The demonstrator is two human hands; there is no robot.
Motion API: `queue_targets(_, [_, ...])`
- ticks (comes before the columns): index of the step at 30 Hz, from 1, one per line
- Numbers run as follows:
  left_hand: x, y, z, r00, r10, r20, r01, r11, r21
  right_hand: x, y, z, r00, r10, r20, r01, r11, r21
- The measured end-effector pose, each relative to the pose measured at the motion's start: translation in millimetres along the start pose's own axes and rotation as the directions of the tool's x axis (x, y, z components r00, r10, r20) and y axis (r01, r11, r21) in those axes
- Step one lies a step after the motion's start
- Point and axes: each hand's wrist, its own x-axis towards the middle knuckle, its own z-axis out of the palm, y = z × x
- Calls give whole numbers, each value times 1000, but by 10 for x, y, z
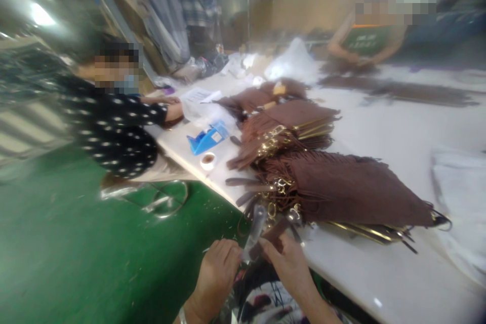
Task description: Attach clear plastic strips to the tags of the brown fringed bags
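Note:
My left hand [216, 276] is closed around a clear, slim tube-like tool [255, 228] at the near edge of the white table [395, 136]. My right hand [286, 263] pinches a brown strap [271, 235] right beside it, the two hands almost touching. Just beyond them lies a stack of brown fringed suede bags [349, 190] with gold rings and clasps [279, 185]. More of the same bags [292, 121] are piled farther up the table. The picture is blurred by motion.
A person in a black dotted top [114, 126] sits at the left, hands on the table near white papers [197, 98], a blue box [208, 137] and a small round tub [208, 160]. Another person [364, 43] works at the far right. Green floor [76, 253] lies left.

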Motion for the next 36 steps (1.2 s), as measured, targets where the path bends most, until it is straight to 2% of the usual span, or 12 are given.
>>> queue_targets(4, [18,40,-11,988,-65,142,71,997,-40,-26,-25,12,1000,3,-6,-3,1000,4])
queue_targets(8, [36,116,-8,949,-246,195,302,885,-354,8,36,21,1000,24,4,-24,998,60])
queue_targets(10, [52,158,-4,873,-383,302,488,690,-535,32,74,10,999,32,5,-32,998,63])
queue_targets(12, [64,192,13,772,-455,444,626,425,-653,50,103,-6,999,36,17,-37,996,76])
queue_targets(15, [70,229,73,687,-440,578,671,79,-738,63,124,-27,997,39,60,-47,990,136])
queue_targets(19, [74,272,200,635,-424,646,669,-118,-734,80,139,-65,990,64,127,-85,982,167])
queue_targets(22, [95,303,297,623,-414,663,659,-178,-731,93,164,-133,977,83,196,-115,981,157])
queue_targets(25, [146,324,317,662,-389,640,633,-167,-756,85,189,-245,974,66,219,-119,963,241])
queue_targets(27, [195,330,256,684,-409,604,642,-55,-765,69,190,-322,987,56,148,-106,928,357])
queue_targets(30, [269,329,110,711,-455,536,668,199,-717,55,151,-384,988,151,-36,-112,853,510])
queue_targets(32, [308,329,48,726,-455,516,667,282,-690,64,102,-372,968,223,-114,-113,795,597])
queue_targets(36, [362,346,120,698,-423,577,679,138,-721,103,36,-293,949,270,-160,-80,702,707])
